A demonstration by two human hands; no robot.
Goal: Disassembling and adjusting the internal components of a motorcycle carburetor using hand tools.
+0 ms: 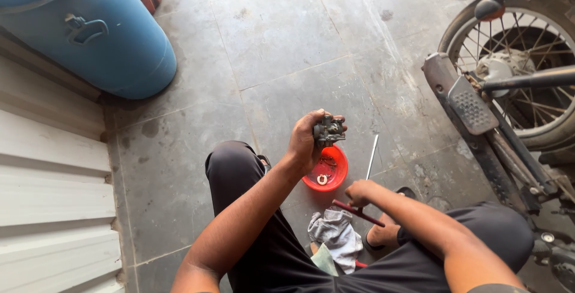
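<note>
My left hand (pixel 306 139) is raised above the floor and grips a small dark metal engine part (pixel 329 130), a carburetor-like block. Directly beneath it sits a shallow orange-red bowl (pixel 337 177) holding small metal pieces and a ring. My right hand (pixel 359 194) is lower, near my knee, closed on the dark red handle of a screwdriver (pixel 366 180) whose thin shaft points up and away over the floor tiles. I am squatting, with both knees in black trousers in view.
A grey rag (pixel 335 235) lies on the floor between my feet. A motorcycle's rear wheel (pixel 527 59), footrest (pixel 473 108) and frame fill the right side. A blue plastic drum (pixel 90 29) stands at the upper left beside a white corrugated shutter (pixel 48 209).
</note>
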